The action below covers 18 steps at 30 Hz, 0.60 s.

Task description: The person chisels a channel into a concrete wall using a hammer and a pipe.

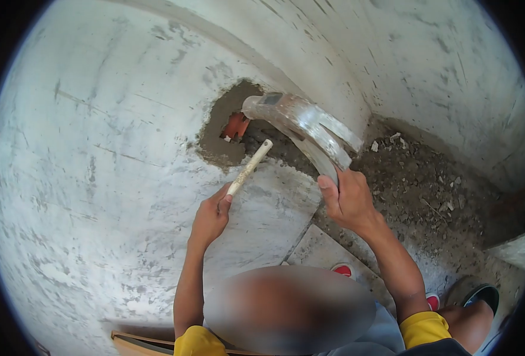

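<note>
My right hand (350, 199) is closed around the grey handle of a worn claw hammer (301, 121). The hammer's round striking face overlaps the edge of a rough patch in the white wall, and its claw points right. Closed on a pale, slim handle with a hole at its end (250, 168) is my left hand (210, 216); any tool part at its other end is hidden. The handle's tip lies just below the patch in view. Inside the grey-brown mortar patch (222, 115), an orange-red box-like piece (234, 126) shows, partly broken open.
Rubble and dirt (422, 178) cover the floor along the wall's corner. A pale slab (327, 252) lies below. Red shoes (342, 270), a bent knee (473, 320) and a dark shoe (484, 293) show near the bottom. A wooden edge (138, 344) sits at lower left.
</note>
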Each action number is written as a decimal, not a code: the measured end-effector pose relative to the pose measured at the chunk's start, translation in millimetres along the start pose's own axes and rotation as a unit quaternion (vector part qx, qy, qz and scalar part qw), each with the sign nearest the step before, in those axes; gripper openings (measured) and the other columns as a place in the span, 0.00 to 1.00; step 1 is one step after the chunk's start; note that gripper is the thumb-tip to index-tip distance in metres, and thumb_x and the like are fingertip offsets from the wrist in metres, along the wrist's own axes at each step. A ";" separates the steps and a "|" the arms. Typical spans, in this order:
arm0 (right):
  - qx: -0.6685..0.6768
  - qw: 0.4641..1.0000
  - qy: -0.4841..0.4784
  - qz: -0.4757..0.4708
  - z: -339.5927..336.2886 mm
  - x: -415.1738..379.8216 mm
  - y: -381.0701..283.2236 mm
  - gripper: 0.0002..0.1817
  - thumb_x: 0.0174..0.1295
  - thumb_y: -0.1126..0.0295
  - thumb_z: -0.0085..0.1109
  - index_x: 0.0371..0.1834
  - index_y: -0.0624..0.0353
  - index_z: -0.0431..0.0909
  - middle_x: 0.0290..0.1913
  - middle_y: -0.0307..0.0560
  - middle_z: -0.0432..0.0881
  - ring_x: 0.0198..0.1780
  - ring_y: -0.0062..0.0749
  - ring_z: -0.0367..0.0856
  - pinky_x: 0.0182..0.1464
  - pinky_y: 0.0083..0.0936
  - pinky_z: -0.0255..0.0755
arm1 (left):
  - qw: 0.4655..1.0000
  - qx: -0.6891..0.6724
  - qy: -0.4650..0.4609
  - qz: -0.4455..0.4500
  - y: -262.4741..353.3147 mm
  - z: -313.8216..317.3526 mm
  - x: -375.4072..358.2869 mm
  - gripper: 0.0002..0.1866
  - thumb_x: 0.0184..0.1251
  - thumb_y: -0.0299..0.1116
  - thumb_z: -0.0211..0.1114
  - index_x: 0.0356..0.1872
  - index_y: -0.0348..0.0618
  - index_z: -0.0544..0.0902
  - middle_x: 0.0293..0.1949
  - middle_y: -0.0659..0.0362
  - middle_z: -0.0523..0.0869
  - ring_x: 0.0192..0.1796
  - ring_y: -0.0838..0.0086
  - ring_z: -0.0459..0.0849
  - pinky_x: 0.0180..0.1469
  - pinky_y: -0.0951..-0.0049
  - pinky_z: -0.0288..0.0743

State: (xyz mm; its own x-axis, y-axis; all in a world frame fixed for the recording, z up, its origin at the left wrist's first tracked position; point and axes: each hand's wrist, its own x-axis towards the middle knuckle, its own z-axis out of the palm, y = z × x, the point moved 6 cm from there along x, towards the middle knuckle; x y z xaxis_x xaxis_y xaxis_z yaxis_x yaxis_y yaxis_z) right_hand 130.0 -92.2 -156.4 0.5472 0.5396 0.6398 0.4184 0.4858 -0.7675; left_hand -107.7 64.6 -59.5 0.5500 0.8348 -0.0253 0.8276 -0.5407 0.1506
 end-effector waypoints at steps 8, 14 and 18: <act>-0.089 0.968 -0.163 0.170 51.5 -18.3 61.0 0.16 0.72 0.61 0.56 0.44 0.66 0.70 0.22 0.67 0.78 0.29 0.69 0.80 0.30 0.53 0.72 | 0.999 -0.003 0.014 0.031 -23.2 14.6 5.4 0.20 0.79 0.37 0.52 0.67 0.46 0.76 0.36 0.37 0.84 0.39 0.46 0.85 0.46 0.61 0.76; 0.007 0.994 -0.068 0.084 24.1 -4.8 7.3 0.17 0.72 0.61 0.56 0.45 0.68 0.69 0.21 0.66 0.77 0.27 0.69 0.79 0.28 0.54 0.71 | 0.999 -0.018 0.027 0.031 -28.0 18.7 2.3 0.21 0.80 0.39 0.52 0.68 0.45 0.75 0.30 0.40 0.82 0.32 0.48 0.83 0.40 0.61 0.75; 0.015 0.992 -0.054 0.114 39.2 -10.2 26.4 0.18 0.72 0.60 0.56 0.44 0.69 0.70 0.21 0.67 0.78 0.28 0.69 0.80 0.30 0.54 0.72 | 0.999 -0.002 0.030 0.031 -28.1 18.1 2.7 0.21 0.80 0.39 0.52 0.68 0.48 0.76 0.27 0.41 0.80 0.29 0.49 0.81 0.38 0.61 0.75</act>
State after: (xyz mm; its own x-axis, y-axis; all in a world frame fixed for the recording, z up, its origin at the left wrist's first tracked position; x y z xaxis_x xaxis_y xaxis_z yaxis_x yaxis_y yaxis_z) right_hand 107.1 -57.9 -181.7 0.5431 0.7077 0.4519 0.2701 0.3623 -0.8921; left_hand -127.4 80.1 -81.7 0.5932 0.8039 0.0429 0.7912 -0.5920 0.1536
